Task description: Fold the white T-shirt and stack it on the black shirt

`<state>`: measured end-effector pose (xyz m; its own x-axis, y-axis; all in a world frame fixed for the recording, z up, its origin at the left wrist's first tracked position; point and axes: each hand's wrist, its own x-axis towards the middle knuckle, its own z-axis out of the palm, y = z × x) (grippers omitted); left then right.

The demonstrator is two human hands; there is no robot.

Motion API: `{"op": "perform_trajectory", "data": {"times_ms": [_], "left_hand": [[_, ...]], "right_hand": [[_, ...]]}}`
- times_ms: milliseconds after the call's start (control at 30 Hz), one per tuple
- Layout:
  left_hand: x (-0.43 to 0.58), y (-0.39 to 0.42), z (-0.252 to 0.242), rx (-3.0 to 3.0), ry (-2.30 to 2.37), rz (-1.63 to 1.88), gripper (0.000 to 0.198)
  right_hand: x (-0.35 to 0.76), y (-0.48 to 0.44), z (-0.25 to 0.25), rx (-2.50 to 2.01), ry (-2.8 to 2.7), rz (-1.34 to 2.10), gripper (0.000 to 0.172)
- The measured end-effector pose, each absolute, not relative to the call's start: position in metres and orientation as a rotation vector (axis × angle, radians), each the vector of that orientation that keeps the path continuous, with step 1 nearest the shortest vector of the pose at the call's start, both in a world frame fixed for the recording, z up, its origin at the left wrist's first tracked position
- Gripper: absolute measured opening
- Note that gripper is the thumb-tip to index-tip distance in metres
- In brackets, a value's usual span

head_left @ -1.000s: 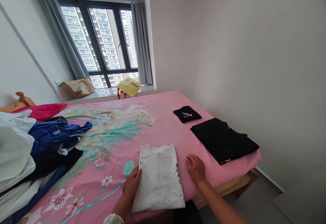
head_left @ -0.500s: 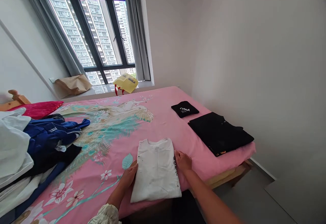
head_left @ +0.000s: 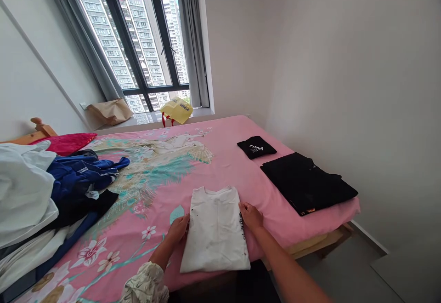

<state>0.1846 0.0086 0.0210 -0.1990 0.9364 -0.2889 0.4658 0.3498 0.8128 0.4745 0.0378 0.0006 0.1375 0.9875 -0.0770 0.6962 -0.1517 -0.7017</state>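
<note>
1. A folded white shirt (head_left: 216, 241) lies flat on the pink bed (head_left: 223, 169), near its close edge, with its neckline facing away from the person and dark characters down its right side.
2. The left hand (head_left: 178, 229) touches the shirt's left edge, fingers partly curled; whether they pinch the cloth cannot be told.
3. The right hand (head_left: 252, 216) is at the opposite edge, fingertips against the cloth and partly bent; its grip is equally unclear. It covers part of the lettering.
4. To the right, apart from that hand, a large folded black garment (head_left: 306, 181) takes up the bed's corner.
5. Just beyond it, a smaller black bundle (head_left: 250, 149) shows "CHINA" in white.
6. A loose heap crowds the left side, well apart from the left hand: white cloth (head_left: 24, 188), a blue garment (head_left: 76, 174) and black cloth (head_left: 105, 203).
7. Behind the heap, a red cushion (head_left: 70, 143) sits by the wooden headboard (head_left: 43, 129), partly hiding it.
8. On the windowsill (head_left: 143, 119) rest a brown paper bag (head_left: 110, 111) and a yellow bag (head_left: 177, 111) with red handles.
9. Grey curtains (head_left: 195, 41) flank the window (head_left: 146, 41).
</note>
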Motion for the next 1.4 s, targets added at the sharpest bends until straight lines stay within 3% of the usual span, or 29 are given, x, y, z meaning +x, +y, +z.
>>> {"op": "perform_trajectory", "data": {"times_ms": [367, 600, 900, 1400], "left_hand": [[0.189, 0.024, 0.009, 1.06, 1.619, 1.029, 0.048], [0.187, 0.031, 0.006, 0.934, 1.54, 1.122, 0.046], [0.184, 0.047, 0.012, 0.851, 1.441, 1.09, 0.043], [0.168, 0.077, 0.013, 0.74, 1.241, 0.92, 0.047]], "right_hand": [[0.475, 0.052, -0.006, -1.723, -1.545, 0.73, 0.047], [0.471, 0.056, -0.009, -1.592, -1.378, 0.793, 0.036], [0.473, 0.086, -0.004, -1.638, -1.346, 1.004, 0.038], [0.478, 0.108, 0.008, -1.331, -1.239, 1.393, 0.031]]}}
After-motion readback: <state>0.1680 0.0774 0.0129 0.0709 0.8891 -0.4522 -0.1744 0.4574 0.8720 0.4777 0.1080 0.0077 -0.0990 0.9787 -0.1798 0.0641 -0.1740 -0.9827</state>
